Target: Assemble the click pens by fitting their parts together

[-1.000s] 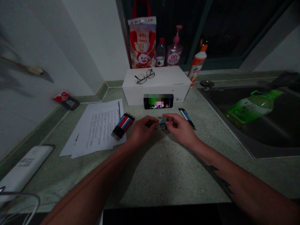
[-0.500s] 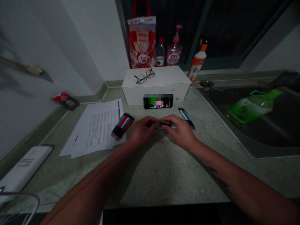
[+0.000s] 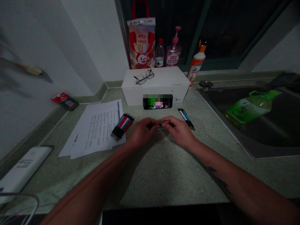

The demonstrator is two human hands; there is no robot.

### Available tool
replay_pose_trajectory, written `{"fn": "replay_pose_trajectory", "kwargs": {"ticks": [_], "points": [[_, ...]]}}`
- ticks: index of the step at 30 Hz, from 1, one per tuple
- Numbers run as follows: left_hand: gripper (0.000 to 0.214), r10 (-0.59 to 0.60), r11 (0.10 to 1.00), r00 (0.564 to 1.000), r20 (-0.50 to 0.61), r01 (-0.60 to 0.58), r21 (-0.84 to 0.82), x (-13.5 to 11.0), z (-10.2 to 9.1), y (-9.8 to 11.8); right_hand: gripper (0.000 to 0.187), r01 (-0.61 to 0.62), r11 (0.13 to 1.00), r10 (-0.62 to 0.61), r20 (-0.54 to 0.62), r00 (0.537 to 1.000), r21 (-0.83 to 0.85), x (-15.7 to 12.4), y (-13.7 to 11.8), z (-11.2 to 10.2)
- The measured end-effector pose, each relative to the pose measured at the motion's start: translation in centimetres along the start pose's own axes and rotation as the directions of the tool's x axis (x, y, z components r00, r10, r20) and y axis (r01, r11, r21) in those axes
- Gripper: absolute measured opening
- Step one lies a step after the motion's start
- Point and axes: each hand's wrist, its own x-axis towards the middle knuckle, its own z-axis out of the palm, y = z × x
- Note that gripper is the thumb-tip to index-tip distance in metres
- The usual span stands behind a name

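Observation:
In the middle of the counter my left hand and my right hand meet at the fingertips. Each pinches a small, dark, slim piece that looks like part of a pen; the fingers cover most of it. Just beneath the fingertips a thin pale rod shows on the counter, partly hidden. To the right of my right hand lie a few click pens, blue, white and black. Left of my left hand, a row of several pens in red, blue and white with black grips rests on the paper's edge.
Printed sheets lie at left. A phone leans against a white box with glasses on top. Bottles and a bag stand behind. At right is a sink holding a green jug. A white power bank-like block sits at left.
My fingertips have drawn closer together, and less of the dark piece shows between them. The pens and papers lie as before; the view has shifted very slightly.

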Motion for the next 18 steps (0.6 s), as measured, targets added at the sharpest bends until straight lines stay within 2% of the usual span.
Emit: {"fn": "replay_pose_trajectory", "kwargs": {"ticks": [3,6,9,14,15,18], "points": [[0.010,-0.006,1.000,0.999,-0.034,0.005,-0.016,0.06,0.04,-0.14,0.023,-0.024,1.000,0.024,-0.004,1.000,-0.020,0.03,0.21,0.01],[0.010,-0.011,1.000,0.999,-0.032,0.011,-0.025,0.16,0.10,-0.30,0.014,-0.040,0.996,0.042,0.016,0.999,-0.085,0.12,0.36,-0.24],[0.011,-0.022,0.999,0.999,-0.025,0.021,-0.033,0.17,0.14,-0.36,0.022,-0.045,0.995,0.050,0.051,0.997,-0.086,0.22,0.44,-0.39],[0.011,-0.032,0.999,0.999,-0.038,0.031,-0.021,0.16,0.03,-0.30,0.020,-0.052,0.996,0.050,-0.029,0.998,-0.067,0.26,0.40,-0.37],[0.010,-0.035,0.999,0.999,-0.040,0.034,-0.020,0.17,0.00,-0.28,0.015,-0.051,0.995,0.049,-0.017,0.999,-0.081,0.26,0.36,-0.38],[0.010,-0.039,0.999,0.998,-0.045,0.038,-0.022,0.21,-0.09,-0.21,0.019,-0.050,0.993,0.053,0.026,0.998,-0.103,0.25,0.26,-0.45]]}}
